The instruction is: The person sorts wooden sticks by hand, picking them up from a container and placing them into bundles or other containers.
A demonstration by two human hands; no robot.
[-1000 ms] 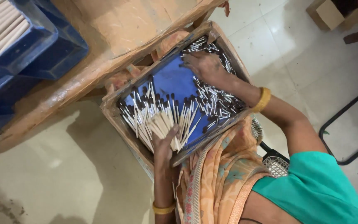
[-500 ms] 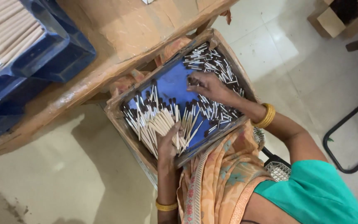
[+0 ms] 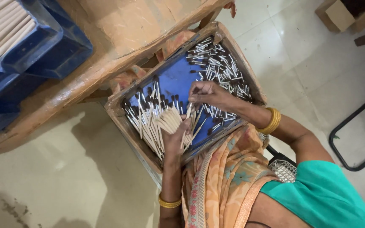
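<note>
Middle of the frame: left hand clenched around a fan of pale sticks, dark tips pointing to the upper left, resting low in the wooden tray with its blue floor. Just to the right, right hand now pulled in from the tray's far corner, where it was a second ago, and pinched on what looks like one or two more sticks, fingertips nearly touching the bundle. Reads as a fresh pick brought over to join the fan. Bundle looks a little tidier than half a second back. Upper right of the tray: loose heap of short dark-and-silver pieces, no longer covered by the hand. Above the tray, a worn wooden bench; upper left corner, blue crates stacked with more pale sticks. Gold bangles on both wrists, orange cloth draped below.
</note>
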